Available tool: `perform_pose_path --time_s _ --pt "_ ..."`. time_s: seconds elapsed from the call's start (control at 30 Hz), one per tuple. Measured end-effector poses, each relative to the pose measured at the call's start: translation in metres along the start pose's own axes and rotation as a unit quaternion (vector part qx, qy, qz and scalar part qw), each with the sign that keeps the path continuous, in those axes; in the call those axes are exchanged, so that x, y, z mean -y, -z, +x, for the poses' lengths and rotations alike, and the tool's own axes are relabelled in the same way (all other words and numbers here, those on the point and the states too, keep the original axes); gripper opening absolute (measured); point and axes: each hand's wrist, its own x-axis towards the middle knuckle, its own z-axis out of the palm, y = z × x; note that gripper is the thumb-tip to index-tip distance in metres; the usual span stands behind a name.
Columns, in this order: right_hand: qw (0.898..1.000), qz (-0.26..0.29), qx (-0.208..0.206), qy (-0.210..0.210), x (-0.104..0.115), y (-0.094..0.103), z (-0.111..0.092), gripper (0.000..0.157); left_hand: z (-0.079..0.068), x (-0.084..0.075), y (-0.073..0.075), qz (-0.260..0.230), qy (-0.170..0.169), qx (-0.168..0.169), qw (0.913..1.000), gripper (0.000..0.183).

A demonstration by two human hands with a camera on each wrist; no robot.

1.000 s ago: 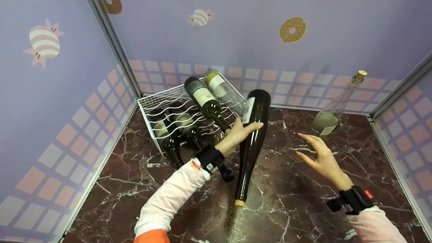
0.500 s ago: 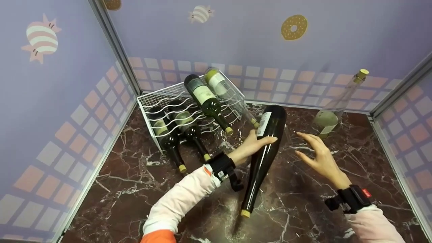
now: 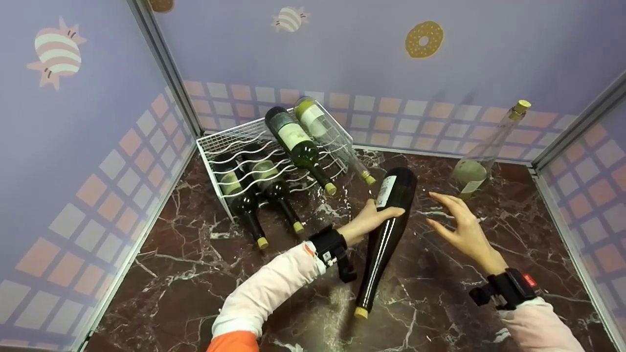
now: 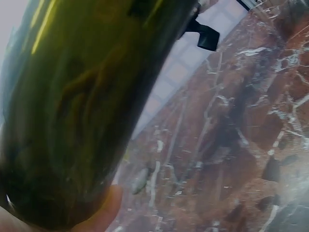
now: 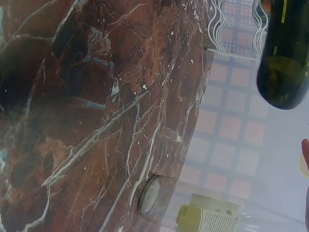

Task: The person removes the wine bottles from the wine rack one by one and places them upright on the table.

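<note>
My left hand (image 3: 374, 217) grips a dark green wine bottle (image 3: 386, 244) round its body, thumb across the front. The bottle tilts with its corked neck toward me and its base toward the back wall. Its glass fills much of the left wrist view, with a fingertip (image 4: 112, 205) curled at its edge. My right hand (image 3: 464, 232) hovers to the right of the bottle, fingers spread and holding nothing. In the right wrist view the held bottle's base (image 5: 282, 89) shows at the upper right. Behind my right hand stands a clear corked bottle (image 3: 472, 171).
A white wire rack (image 3: 210, 166) stands at the back left. Two dark bottles (image 3: 247, 208) lie low in it. On its top lie another dark bottle (image 3: 293, 139) and a clear bottle (image 3: 318, 122), corks toward me. Patterned walls (image 3: 362, 44) enclose the marble tabletop (image 3: 186, 293).
My left hand has carried the dark bottle right and toward me, away from the rack, uncovering the corks of the racked bottles. The right hand has barely moved.
</note>
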Motion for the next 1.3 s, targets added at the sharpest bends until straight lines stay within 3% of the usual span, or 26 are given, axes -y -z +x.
perform_pose_path --time_s 0.13,0.33,0.67,0.93,1.13,1.3 --pt "1.0 0.002 0.002 0.003 -0.001 -0.001 -0.001 0.064 0.003 0.013 -0.004 0.011 0.007 -0.012 0.9998 0.094" --pt "1.0 0.0 0.004 0.009 0.002 -0.003 -0.002 0.065 0.01 0.028 -0.005 -0.006 0.024 -0.004 0.9997 0.087" --pt "0.998 0.018 0.012 0.052 0.016 -0.005 0.003 0.065 0.02 0.038 0.0 -0.085 0.063 0.021 0.9942 0.035" --pt "0.994 0.035 0.003 0.107 0.034 -0.007 0.011 0.051 0.024 0.041 0.001 -0.125 0.098 0.023 0.987 0.037" --pt "0.985 0.041 0.034 0.165 0.057 -0.011 0.019 0.048 0.025 0.037 0.001 -0.162 0.106 0.028 0.9807 0.04" --pt "0.977 0.023 0.08 0.197 0.077 -0.012 0.022 0.062 0.025 0.036 0.001 -0.193 0.106 0.044 0.9744 0.036"
